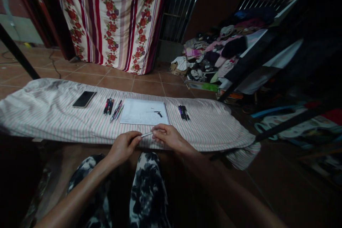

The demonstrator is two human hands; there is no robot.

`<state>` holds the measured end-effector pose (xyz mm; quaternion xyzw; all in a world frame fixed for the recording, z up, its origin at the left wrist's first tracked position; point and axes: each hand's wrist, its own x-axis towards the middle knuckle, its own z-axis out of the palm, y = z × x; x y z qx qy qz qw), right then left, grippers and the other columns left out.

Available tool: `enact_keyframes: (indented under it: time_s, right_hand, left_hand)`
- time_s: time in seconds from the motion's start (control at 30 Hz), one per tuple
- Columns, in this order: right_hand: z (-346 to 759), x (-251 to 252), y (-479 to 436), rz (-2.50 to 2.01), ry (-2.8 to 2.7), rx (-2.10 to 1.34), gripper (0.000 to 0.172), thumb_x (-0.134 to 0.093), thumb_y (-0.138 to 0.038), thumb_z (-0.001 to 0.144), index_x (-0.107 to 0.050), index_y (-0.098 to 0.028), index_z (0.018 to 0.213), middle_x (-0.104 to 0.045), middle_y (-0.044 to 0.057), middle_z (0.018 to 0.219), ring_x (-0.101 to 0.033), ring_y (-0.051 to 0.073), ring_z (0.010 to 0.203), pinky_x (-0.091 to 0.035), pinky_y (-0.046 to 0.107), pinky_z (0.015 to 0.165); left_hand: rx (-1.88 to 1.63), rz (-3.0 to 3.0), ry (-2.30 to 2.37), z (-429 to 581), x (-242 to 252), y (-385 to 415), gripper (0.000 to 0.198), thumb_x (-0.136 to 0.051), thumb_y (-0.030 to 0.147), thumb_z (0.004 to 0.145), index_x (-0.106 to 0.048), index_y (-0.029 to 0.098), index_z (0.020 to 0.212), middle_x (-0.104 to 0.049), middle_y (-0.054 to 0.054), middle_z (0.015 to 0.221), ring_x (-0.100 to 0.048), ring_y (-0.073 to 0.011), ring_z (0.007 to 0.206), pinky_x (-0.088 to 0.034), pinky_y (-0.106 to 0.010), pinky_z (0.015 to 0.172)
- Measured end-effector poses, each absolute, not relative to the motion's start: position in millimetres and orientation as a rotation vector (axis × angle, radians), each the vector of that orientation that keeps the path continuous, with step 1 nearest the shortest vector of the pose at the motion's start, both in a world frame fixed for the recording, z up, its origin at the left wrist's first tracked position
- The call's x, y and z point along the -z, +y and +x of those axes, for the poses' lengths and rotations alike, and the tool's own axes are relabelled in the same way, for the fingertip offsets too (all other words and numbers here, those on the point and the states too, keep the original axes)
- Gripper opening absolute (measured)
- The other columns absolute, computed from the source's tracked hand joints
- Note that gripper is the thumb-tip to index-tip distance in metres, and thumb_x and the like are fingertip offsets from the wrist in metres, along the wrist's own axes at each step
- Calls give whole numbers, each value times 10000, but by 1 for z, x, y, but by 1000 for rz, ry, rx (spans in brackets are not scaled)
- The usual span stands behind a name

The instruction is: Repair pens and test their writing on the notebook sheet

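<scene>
My left hand (127,145) pinches one end of a thin whitish pen barrel (146,134), just in front of the bed's near edge. At the other end, the fingers of my right hand (167,135) are closed on it. Beyond my hands lies a spiral notebook (133,110) with a white page. A black pen part (158,114), a thin dark rod (151,111) and a tiny dark piece (152,108) rest on the page. My fingertips hide the ends of the barrel.
Left of the notebook are two groups of pens (108,106) and a dark phone (84,99). Several dark pens (184,113) lie on the right. A striped cloth (211,124) covers the surface. Behind are a floral curtain (123,17) and a clothes pile (213,53).
</scene>
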<state>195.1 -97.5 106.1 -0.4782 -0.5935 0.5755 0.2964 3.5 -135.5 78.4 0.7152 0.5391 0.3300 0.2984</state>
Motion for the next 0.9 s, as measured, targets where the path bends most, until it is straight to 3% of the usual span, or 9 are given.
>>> enact_keyframes:
  time_s: [0.13, 0.27, 0.4, 0.57, 0.73, 0.9]
  right_hand:
    - [197, -99, -68, -1192, -1490, -1637, 399, -655, -295, 687, -509, -195, 1045, -574, -27, 686, -505, 77, 550, -344, 183, 474]
    - [191, -93, -39, -1332, -1478, -1628, 229, -557, -368, 779, -543, -146, 834, -595, 21, 682, -502, 74, 517, -278, 177, 412]
    - [185, -85, -11, -1369, -1455, -1545, 197, -542, -293, 791, -536, -131, 678, -552, -6, 584, -411, 41, 446, -261, 181, 422]
    - [190, -75, 17, -1252, -1381, -1692, 73, -609, -177, 693, -583, -121, 733, -504, -50, 539, -378, 21, 435, -247, 171, 433]
    - [193, -69, 33, -1235, -1400, -1786, 170, -620, -179, 691, -590, -141, 854, -576, -20, 642, -478, 37, 509, -352, 164, 504]
    - [185, -66, 39, -1390, -1743, -1441, 123, -600, -264, 742, -587, -143, 726, -577, -3, 584, -487, 70, 493, -363, 189, 467]
  left_hand:
    - [-873, 1854, 1448, 5, -72, -100, 344, -412, 347, 834, -655, 132, 947, -685, -58, 745, -618, -184, 675, -456, -259, 612]
    - [-894, 1806, 1477, 7, -62, -68, 350, -422, 359, 823, -662, 132, 940, -690, -63, 767, -614, -179, 665, -455, -258, 624]
    - [-853, 1813, 1529, 9, -56, -42, 341, -427, 349, 816, -663, 141, 950, -697, -67, 819, -615, -184, 692, -446, -262, 645]
    - [-756, 1858, 1509, 8, -55, -17, 289, -441, 320, 802, -671, 174, 897, -685, -36, 729, -611, -184, 698, -429, -254, 635]
    - [-817, 1758, 1460, 8, -42, -7, 300, -427, 315, 807, -661, 151, 899, -660, -29, 681, -594, -174, 666, -429, -249, 607]
    - [-817, 1837, 1519, 10, -38, -7, 304, -426, 320, 818, -657, 163, 938, -676, -47, 731, -609, -187, 708, -429, -261, 640]
